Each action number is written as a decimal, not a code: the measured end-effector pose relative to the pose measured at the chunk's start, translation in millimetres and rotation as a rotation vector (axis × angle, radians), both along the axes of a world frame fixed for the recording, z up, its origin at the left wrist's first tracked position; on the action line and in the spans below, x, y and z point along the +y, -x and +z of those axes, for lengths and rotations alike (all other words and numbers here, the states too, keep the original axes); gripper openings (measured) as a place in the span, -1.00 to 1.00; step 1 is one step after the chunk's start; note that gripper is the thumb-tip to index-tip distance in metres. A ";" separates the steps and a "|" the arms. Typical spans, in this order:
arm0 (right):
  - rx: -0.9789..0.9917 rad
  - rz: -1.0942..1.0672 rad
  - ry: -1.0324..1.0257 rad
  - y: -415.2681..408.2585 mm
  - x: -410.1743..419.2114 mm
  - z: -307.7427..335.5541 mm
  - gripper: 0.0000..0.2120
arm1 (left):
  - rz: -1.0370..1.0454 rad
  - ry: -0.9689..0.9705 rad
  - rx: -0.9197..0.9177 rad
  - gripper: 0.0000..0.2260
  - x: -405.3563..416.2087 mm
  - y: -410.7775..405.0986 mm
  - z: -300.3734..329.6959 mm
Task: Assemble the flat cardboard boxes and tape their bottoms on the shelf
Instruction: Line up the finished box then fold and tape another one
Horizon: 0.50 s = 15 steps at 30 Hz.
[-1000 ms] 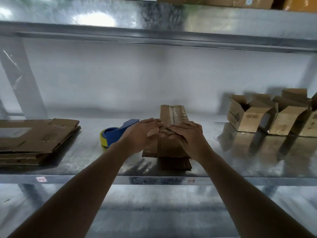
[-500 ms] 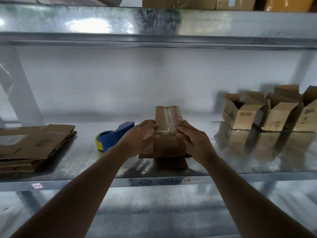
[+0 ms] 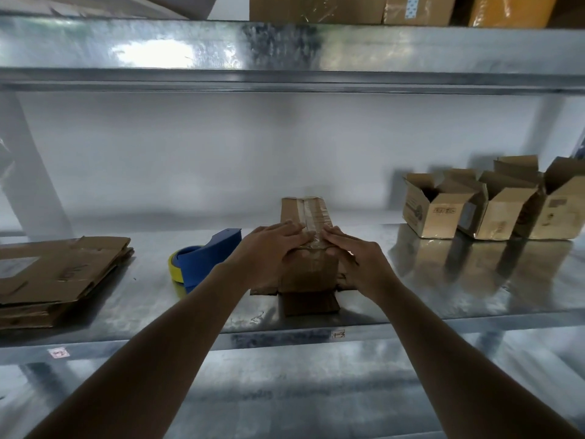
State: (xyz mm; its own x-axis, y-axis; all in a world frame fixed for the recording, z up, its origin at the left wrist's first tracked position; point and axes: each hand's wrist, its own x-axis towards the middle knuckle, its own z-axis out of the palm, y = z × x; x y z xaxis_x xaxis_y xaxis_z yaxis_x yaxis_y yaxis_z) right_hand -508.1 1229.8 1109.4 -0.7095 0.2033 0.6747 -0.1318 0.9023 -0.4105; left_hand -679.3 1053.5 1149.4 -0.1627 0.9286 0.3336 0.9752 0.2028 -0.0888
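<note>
Box (image 3: 308,248) — left hand (image 3: 269,251), right hand (image 3: 357,264) press tape.

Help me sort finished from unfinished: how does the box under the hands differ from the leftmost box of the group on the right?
The box under the hands stands with its taped bottom up, while the leftmost box on the right sits with open flaps up. Both hands, left hand and right hand, press on the first; nothing touches the second. Both are small brown cardboard boxes on the same metal shelf.

Hands (image 3: 311,258) on taped box (image 3: 306,239)
</note>
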 end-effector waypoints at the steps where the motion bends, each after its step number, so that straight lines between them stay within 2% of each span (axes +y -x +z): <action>1: -0.016 0.008 0.063 -2.8 0.0 -0.6 -0.59 | 0.011 0.001 -0.013 -0.42 0.9 1.5 -3.3; 3: -0.056 -0.053 0.126 -9.3 2.9 -7.0 -0.62 | 0.010 -0.060 -0.057 -0.43 0.2 4.3 -8.8; 6: -0.178 -0.214 0.036 -17.9 4.1 -25.1 -0.71 | -0.004 -0.124 -0.118 -0.54 -0.4 4.1 -11.1; 8: -0.120 -0.230 0.063 -17.6 -2.0 -24.6 -0.69 | -0.010 -0.126 -0.120 -0.56 1.5 2.9 -10.2; 11: 0.076 -0.224 0.201 -8.8 -15.6 -6.8 -0.64 | -0.014 -0.134 -0.154 -0.57 2.9 1.6 -10.3; 15: 0.089 -0.122 0.106 1.8 -20.9 -0.1 -0.62 | -0.040 -0.139 -0.188 -0.56 3.0 -0.1 -10.8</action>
